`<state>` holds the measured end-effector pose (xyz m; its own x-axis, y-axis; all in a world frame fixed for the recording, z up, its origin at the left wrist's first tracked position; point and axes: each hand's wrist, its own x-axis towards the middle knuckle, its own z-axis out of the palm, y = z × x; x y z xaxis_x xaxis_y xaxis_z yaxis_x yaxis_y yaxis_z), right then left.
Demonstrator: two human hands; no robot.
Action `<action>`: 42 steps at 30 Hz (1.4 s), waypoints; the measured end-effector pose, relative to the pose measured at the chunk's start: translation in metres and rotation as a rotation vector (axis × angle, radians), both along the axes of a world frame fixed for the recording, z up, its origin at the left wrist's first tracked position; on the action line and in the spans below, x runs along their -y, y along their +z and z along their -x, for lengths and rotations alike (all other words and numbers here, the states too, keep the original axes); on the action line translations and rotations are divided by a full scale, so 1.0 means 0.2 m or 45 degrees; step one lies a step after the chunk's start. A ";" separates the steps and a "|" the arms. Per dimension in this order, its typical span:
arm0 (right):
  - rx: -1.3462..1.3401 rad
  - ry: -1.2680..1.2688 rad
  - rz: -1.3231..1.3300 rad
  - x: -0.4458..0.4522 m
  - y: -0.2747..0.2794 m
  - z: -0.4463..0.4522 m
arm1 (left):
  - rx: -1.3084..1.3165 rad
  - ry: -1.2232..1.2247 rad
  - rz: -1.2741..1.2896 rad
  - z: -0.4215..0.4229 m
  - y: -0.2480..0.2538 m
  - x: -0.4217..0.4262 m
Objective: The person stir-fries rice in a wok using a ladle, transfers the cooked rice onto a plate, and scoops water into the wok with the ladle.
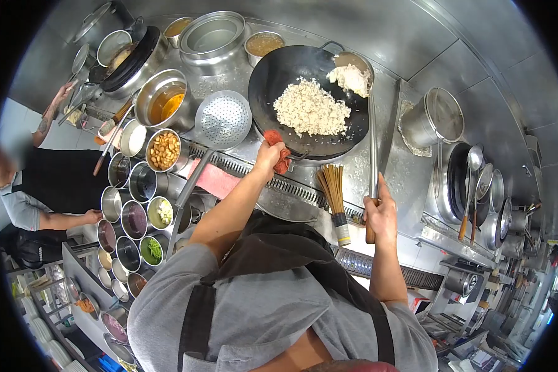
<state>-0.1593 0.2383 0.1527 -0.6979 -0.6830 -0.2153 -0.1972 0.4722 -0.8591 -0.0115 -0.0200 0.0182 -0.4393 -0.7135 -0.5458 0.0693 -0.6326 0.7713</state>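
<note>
A big black wok (270,80) stands on the stove in front of me, with pale fried rice (313,106) heaped in its middle. My left hand (270,155) is closed on a red cloth (281,160) at the wok's near rim, by its handle. My right hand (381,209) grips the wooden handle of a long ladle (373,142). The ladle's bowl rests over the wok's far right side and carries a clump of rice. Below the wok, between my hands, is a bamboo wok brush (333,192).
Left of the wok lie a perforated strainer (224,119), a pot of orange oil (167,102) and a container of nuts (163,150). Several seasoning tins stand nearer me. A metal strainer pot (440,118) is at right. A co-worker (56,180) stands at far left.
</note>
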 end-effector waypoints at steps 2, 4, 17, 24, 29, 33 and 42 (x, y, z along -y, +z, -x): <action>0.081 -0.030 0.087 0.00 0.01 -0.01 | -0.012 -0.012 0.008 -0.01 0.00 0.01; 0.161 -0.067 0.170 -0.01 0.03 0.00 | -0.089 -0.053 -0.029 -0.02 0.00 0.01; 0.908 -0.074 0.911 -0.11 0.27 -0.08 | -0.059 -0.049 -0.001 -0.02 -0.02 0.01; 0.588 -0.138 0.546 -0.16 0.25 -0.17 | -0.084 -0.053 0.009 -0.02 -0.03 0.01; -0.449 0.231 -0.411 -0.20 -0.17 -0.01 | -0.066 -0.079 -0.007 -0.03 0.00 0.01; -0.666 0.354 -0.602 0.06 -0.34 0.14 | -0.094 -0.102 -0.011 -0.02 0.01 0.02; -0.425 0.000 -0.452 0.39 -0.44 0.16 | -0.075 -0.062 0.035 -0.01 -0.03 0.05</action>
